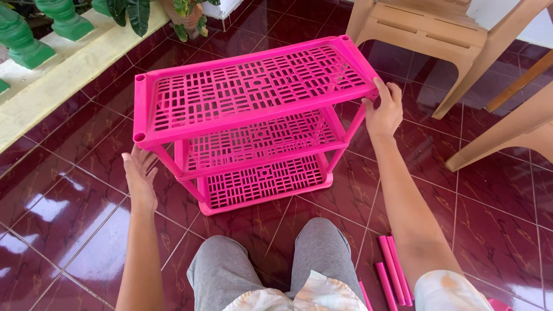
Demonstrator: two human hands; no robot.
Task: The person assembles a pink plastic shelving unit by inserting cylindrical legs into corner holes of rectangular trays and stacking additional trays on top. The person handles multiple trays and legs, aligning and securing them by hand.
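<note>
A glossy dark red tiled floor [69, 230] fills the view. At its centre stands a pink three-tier plastic rack [247, 115] with slotted shelves. A tan plastic chair [426, 34] sits at two o'clock. The left hand [140, 175], at eight o'clock, lies open against the top shelf's near-left corner. The right hand [383, 112], at three o'clock, grips the top shelf's right corner. Loose pink tubes [394, 270] lie at five o'clock.

Head camera looking down over my knees

I am wearing the only camera on my head; it is tilting steeply down and forward, taking in my grey-clad knees [276, 259] at the bottom edge, both my forearms reaching out, and the pink three-tier rack [253, 115] close ahead on the red tiled floor [489, 230].
</note>
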